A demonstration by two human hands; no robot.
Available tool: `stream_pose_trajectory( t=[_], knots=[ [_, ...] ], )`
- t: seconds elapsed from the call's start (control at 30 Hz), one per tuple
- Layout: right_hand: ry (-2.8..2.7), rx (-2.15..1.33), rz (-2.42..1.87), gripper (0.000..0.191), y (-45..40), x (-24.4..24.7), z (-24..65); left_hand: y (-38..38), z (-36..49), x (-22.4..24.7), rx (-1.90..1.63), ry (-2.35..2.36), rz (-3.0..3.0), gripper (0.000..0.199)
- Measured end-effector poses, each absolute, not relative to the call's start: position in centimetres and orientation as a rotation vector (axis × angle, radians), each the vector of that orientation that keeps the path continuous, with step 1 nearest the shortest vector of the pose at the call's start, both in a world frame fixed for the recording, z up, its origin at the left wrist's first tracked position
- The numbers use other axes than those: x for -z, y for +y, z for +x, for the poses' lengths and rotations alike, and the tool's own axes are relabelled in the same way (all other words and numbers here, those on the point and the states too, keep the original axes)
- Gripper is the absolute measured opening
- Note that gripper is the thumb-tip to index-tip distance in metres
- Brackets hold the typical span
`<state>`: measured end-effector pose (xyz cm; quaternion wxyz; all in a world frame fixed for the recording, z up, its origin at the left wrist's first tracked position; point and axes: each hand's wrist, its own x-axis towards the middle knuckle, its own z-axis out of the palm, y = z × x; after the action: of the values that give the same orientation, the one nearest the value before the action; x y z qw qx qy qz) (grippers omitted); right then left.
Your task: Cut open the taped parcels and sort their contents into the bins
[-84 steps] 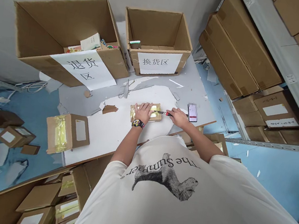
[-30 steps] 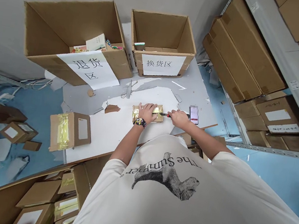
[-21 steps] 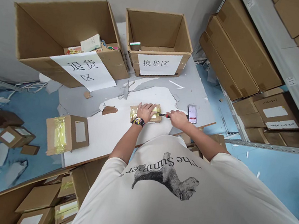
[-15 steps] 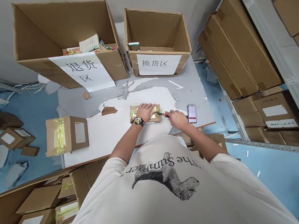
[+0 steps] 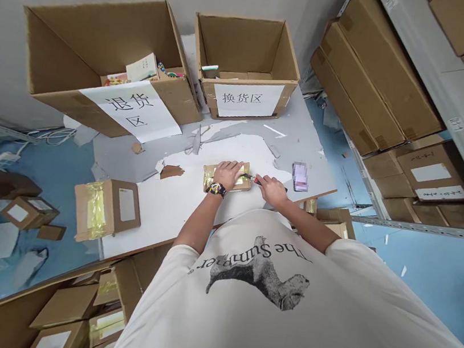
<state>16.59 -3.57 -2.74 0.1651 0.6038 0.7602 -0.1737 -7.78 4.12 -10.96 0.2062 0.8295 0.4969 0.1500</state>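
Note:
My left hand [image 5: 227, 174] presses flat on top of a small cardboard parcel [image 5: 210, 178] wrapped in shiny yellowish tape, and a beaded watch sits on that wrist. My right hand [image 5: 271, 191] grips a red-and-black utility knife [image 5: 254, 179]. The knife's blade tip rests at the right part of the parcel's taped top, close to my left fingers. The parcel lies on a white board [image 5: 175, 212] covering the table, and much of its top is hidden under my left hand.
Two open cardboard boxes with Chinese paper signs stand at the table's far side: one [image 5: 103, 46] holds books, the other [image 5: 248, 55] is nearly bare. A taped carton [image 5: 126, 205] sits left. A phone [image 5: 300, 176] lies right. Shelved cartons fill the right.
My right hand has drawn slightly left and toward me, with the knife still on the parcel's top. My left hand stays on the parcel. The view shifts a little.

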Motion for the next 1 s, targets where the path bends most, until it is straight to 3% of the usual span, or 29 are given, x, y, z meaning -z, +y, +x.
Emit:
stream_pose_trajectory(
  t=[0.5,1.0],
  knots=[
    [2.116,0.64,2.043,0.063,-5.0,4.8,15.2,4.3,-7.8,12.2,-0.595,1.354,2.229,0.058],
    [2.274,0.487,1.84,0.068,-1.2,3.5,18.8,4.2,-7.6,11.3,-0.544,1.427,2.245,0.05]
  ],
)
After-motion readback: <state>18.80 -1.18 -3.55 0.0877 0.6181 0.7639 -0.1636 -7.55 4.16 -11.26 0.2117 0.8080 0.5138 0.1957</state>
